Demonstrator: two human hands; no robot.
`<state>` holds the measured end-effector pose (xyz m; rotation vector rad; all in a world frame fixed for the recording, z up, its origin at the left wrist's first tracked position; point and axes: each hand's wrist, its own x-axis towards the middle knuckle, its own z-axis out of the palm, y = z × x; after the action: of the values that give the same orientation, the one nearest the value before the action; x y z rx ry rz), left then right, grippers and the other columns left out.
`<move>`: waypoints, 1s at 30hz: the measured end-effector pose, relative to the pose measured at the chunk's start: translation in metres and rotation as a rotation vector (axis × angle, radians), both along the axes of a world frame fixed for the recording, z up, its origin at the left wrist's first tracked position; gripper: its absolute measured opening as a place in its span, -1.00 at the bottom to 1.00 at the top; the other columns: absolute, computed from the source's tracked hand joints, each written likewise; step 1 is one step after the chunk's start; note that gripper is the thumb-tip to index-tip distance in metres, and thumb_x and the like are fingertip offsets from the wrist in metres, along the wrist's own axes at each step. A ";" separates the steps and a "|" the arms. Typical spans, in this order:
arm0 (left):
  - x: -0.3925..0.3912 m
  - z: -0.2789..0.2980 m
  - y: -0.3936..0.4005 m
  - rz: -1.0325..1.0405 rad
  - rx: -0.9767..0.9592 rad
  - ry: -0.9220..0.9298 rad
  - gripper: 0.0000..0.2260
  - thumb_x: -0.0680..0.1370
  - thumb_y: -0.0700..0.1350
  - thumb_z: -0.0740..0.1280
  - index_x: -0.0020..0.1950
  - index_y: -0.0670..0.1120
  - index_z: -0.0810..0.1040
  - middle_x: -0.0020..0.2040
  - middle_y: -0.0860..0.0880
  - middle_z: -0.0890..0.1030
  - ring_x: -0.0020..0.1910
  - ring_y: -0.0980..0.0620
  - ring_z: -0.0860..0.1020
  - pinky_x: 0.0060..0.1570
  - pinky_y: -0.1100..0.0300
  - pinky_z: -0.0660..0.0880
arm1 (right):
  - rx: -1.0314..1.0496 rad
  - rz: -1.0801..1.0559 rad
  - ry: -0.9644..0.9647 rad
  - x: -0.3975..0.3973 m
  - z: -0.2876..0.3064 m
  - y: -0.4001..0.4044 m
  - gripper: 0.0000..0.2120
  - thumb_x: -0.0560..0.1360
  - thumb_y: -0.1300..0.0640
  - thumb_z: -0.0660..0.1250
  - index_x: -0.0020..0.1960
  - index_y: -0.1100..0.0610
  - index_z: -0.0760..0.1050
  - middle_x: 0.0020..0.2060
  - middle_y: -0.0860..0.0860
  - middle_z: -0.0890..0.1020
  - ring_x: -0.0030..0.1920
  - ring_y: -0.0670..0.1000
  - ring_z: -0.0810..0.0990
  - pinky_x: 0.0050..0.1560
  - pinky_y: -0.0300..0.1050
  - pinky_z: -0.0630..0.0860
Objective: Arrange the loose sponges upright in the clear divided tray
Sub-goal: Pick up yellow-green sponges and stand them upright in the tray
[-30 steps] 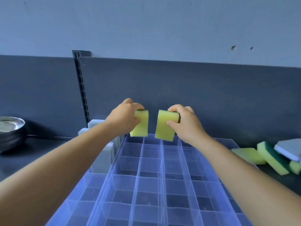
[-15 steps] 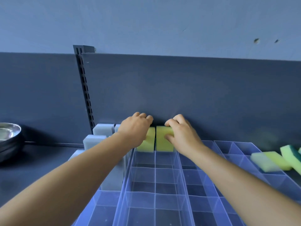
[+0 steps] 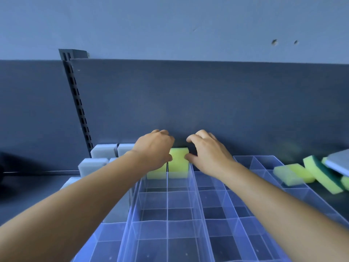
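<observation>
hands (image 3: 181, 152) at two upright yellow sponges (image 3: 178, 161), clear tray (image 3: 167, 214)

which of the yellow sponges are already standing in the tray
The two yellow sponges side by side in the clear tray's far row, between both hands; the yellow-green ones to the right lie loose outside.

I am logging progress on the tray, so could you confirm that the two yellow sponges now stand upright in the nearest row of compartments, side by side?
Not quite: the head view shows the two yellow sponges upright and side by side in the farthest row of the clear divided tray, against the dark back panel, not the nearest. The near compartments hold nothing visible.
</observation>
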<state>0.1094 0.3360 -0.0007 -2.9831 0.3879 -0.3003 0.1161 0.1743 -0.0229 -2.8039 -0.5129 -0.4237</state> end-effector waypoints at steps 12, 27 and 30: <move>-0.022 0.002 -0.129 -0.188 -0.144 -0.020 -0.59 0.57 0.08 0.22 0.38 -0.05 0.33 0.29 -0.02 0.46 0.29 -0.04 0.42 0.12 0.01 0.49 | -0.082 -0.139 0.034 -0.041 0.012 -0.130 -0.48 0.56 -0.05 0.21 0.46 0.11 0.22 0.44 0.00 0.30 0.44 0.07 0.22 0.40 -0.04 0.24; 0.006 -0.035 -0.302 -0.303 -0.088 0.088 -0.54 0.57 0.11 0.23 0.39 -0.10 0.32 0.33 -0.06 0.45 0.31 -0.08 0.41 0.21 0.05 0.38 | -0.199 -0.327 0.099 -0.036 -0.012 -0.299 -0.45 0.52 0.02 0.27 0.46 0.03 0.18 0.42 0.00 0.28 0.43 0.07 0.21 0.40 -0.08 0.16; 0.017 -0.044 -0.321 -0.301 -0.042 0.109 -0.52 0.57 0.13 0.23 0.39 -0.11 0.33 0.34 -0.08 0.45 0.30 -0.10 0.42 0.25 0.06 0.35 | -0.243 -0.304 0.076 -0.027 -0.021 -0.310 -0.46 0.51 0.00 0.28 0.44 0.02 0.19 0.39 -0.01 0.30 0.42 0.07 0.21 0.40 -0.08 0.14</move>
<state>0.1265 0.0155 -0.0445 -2.9842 0.8563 -0.1738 0.0886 -0.1356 -0.0438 -3.1310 -0.1255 -0.3308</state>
